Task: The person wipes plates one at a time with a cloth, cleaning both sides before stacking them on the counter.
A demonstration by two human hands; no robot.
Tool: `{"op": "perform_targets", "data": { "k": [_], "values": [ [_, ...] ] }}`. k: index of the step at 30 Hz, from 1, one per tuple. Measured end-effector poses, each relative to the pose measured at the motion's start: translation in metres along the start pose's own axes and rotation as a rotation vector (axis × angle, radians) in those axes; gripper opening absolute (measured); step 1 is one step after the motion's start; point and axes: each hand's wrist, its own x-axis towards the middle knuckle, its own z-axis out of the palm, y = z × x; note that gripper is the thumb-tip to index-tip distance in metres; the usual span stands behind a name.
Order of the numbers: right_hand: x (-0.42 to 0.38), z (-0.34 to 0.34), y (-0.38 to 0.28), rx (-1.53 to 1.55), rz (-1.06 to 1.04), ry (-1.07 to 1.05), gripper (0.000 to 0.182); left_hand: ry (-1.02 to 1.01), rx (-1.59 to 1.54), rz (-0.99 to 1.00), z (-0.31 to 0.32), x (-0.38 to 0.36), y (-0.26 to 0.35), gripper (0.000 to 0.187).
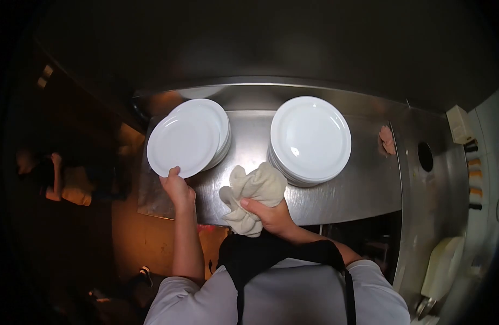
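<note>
My left hand (177, 189) grips the near edge of a white plate (183, 138), its thumb on the rim. That plate sits off-centre over a stack of white plates (222, 116) at the left of the steel counter. Bunched in my right hand (268, 214) is a cream cloth (255, 189), held in front of my body between the two stacks. A second, taller stack of white plates (311, 138) stands right of the cloth, near the middle of the counter.
The steel counter (363, 184) has a pink cloth-like item (387, 140) at its right. Beyond is a steel surface with a round dark hole (425, 157) and a pale box (459, 124). Another person (70, 179) is at the far left.
</note>
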Motion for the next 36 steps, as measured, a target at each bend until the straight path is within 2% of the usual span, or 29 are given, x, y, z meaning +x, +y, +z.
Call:
{"op": "perform_targets", "data": {
  "k": [4,7,8,10,12,13,16,18,21,24,25,28,32,34,36],
  "values": [
    [-0.002,0.015,0.001,0.022,0.012,0.095,0.034,-0.088,0.116,0.083,0.011,-0.008,-0.011,0.059],
    [0.004,0.013,-0.027,-0.034,-0.014,0.308,0.035,-0.182,0.316,0.126,0.02,-0.009,-0.01,0.066],
    [0.005,0.01,-0.043,-0.048,-0.114,0.401,0.033,-0.159,0.364,0.117,0.022,-0.008,-0.011,0.069],
    [0.004,-0.022,-0.062,-0.397,-0.424,0.577,0.028,-0.102,0.465,0.101,0.02,-0.008,-0.018,0.077],
    [0.011,-0.04,-0.095,-0.01,-0.656,0.687,0.026,-0.211,0.324,0.083,0.01,-0.005,-0.024,0.081],
    [0.006,-0.065,-0.106,-0.054,-0.734,0.73,0.028,-0.256,0.244,0.082,0.004,-0.005,-0.026,0.084],
    [0.005,-0.079,-0.152,-0.071,-0.904,0.815,0.037,-0.157,0.148,0.035,-0.011,-0.017,-0.029,0.081],
    [0.007,-0.087,-0.167,-0.021,-0.901,0.721,0.041,-0.145,0.193,0.05,-0.017,-0.035,-0.027,0.074],
    [0.013,-0.092,-0.17,-0.029,-0.883,0.757,0.044,-0.195,0.264,0.102,-0.042,-0.059,-0.029,0.065],
    [0.011,-0.107,-0.178,0.104,-0.841,0.584,0.044,-0.137,0.209,-0.006,-0.072,-0.084,-0.018,0.052],
    [0.018,-0.106,-0.177,0.058,-0.872,0.624,0.044,-0.099,0.191,-0.002,-0.08,-0.091,-0.016,0.046],
    [0.012,-0.118,-0.175,0.128,-0.773,0.445,0.043,-0.029,0.151,0.001,-0.119,-0.115,-0.009,0.03],
    [-0.009,-0.092,-0.159,0.079,-0.82,0.548,0.045,0.0,0.031,-0.016,-0.176,-0.111,-0.004,0.022],
    [-0.031,-0.055,-0.153,-0.074,-0.914,0.771,0.046,0.018,-0.011,0.001,-0.201,-0.103,0.003,0.022],
    [-0.069,-0.045,-0.148,-0.12,-0.886,0.78,0.047,0.03,-0.022,0.016,-0.226,-0.092,0.01,0.023]
  ]
}}
